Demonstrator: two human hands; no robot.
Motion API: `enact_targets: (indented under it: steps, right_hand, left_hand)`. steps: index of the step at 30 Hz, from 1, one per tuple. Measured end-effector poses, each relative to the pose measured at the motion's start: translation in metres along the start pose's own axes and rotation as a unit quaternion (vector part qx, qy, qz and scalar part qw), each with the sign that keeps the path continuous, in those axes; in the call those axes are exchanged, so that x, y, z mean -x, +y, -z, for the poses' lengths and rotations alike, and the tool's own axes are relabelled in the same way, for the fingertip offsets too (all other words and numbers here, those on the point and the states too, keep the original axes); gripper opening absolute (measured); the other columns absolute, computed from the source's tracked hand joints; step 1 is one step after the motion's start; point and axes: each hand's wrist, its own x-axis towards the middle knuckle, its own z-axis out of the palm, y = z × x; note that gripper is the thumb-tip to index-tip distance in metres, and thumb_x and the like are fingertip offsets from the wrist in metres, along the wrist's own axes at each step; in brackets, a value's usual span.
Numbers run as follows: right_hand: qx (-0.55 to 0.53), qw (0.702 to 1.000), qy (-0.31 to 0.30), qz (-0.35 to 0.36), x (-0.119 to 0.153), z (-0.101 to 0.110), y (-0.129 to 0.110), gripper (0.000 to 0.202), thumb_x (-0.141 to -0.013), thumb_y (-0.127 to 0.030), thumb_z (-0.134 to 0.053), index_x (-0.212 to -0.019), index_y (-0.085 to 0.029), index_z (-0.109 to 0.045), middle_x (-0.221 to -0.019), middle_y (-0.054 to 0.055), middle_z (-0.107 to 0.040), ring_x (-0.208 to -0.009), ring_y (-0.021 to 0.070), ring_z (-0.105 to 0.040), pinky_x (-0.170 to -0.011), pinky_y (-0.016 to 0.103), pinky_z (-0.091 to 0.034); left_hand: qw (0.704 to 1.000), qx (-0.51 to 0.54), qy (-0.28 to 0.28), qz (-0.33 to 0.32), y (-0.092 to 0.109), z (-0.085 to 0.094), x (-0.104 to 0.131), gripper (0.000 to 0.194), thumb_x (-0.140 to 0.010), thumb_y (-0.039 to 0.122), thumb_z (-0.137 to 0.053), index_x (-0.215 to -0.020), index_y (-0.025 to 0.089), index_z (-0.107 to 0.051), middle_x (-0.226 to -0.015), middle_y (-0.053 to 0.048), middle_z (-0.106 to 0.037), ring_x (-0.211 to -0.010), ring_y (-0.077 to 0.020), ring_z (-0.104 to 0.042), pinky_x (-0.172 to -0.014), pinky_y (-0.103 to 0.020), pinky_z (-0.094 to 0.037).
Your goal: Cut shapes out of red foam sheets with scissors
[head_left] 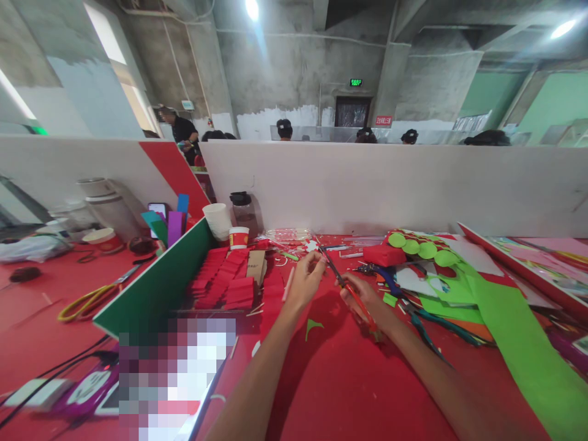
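Note:
My left hand is closed in a pinch at the middle of the red table. A small white piece, seemingly paper, shows at its fingertips, close to the scissor blades. In my right hand are scissors with red handles, their blades pointing up and left towards the left fingers. I cannot tell whether the blades touch the white piece. A green paper scrap lies on the table below both hands. Left of my left hand are stacks of folded red pieces and a small brown box.
A green board stands at the left, with a lit screen in front. White cups and a bottle stand behind. Pliers, green circles and a long green strip lie right. A white partition closes the back.

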Motion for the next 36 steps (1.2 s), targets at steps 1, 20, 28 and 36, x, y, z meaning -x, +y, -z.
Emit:
enact_targets:
  steps: [1,20,28,36]
  right_hand:
    - [0.001,1.0,0.0,-0.002,0.0,0.0,0.0,0.042,-0.093,-0.062,-0.058,-0.107,-0.023,-0.056,-0.06,-0.008,-0.045,-0.039,0.0081,-0.038,-0.04,0.02,-0.033]
    - [-0.033,0.999,0.004,-0.016,0.001,-0.003,0.006,0.042,-0.092,-0.064,-0.058,-0.108,-0.025,-0.054,-0.063,-0.01,-0.045,-0.032,0.0055,-0.038,-0.03,0.017,-0.033]
    - [-0.059,0.998,0.008,-0.026,0.0,-0.005,0.01,0.049,-0.09,-0.068,-0.057,-0.112,-0.025,-0.053,-0.059,-0.01,-0.045,-0.033,0.0065,-0.038,-0.03,0.016,-0.031]
    - [-0.063,0.998,-0.002,-0.019,0.002,-0.004,0.008,0.043,-0.093,-0.064,-0.056,-0.11,-0.025,-0.054,-0.062,-0.01,-0.045,-0.034,0.0054,-0.039,-0.032,0.015,-0.033]
  left_hand:
    - [1.0,-0.001,-0.001,0.001,0.0,0.0,0.0,0.024,-0.092,0.038,-0.057,-0.077,0.019,-0.055,-0.068,0.004,-0.056,-0.063,-0.0116,-0.056,-0.064,-0.023,-0.043]
    - [1.0,0.004,-0.002,0.006,0.003,0.001,0.0,0.025,-0.092,0.04,-0.058,-0.077,0.02,-0.054,-0.067,0.005,-0.056,-0.062,-0.0113,-0.055,-0.066,-0.023,-0.043]
    - [1.0,0.002,-0.007,0.025,0.007,-0.001,0.001,0.027,-0.088,0.039,-0.058,-0.071,0.021,-0.049,-0.06,0.005,-0.053,-0.059,-0.0118,-0.053,-0.062,-0.024,-0.042]
    - [1.0,-0.005,-0.009,0.029,0.009,0.0,0.001,0.027,-0.087,0.04,-0.057,-0.07,0.021,-0.049,-0.061,0.005,-0.052,-0.059,-0.0121,-0.052,-0.063,-0.025,-0.041]
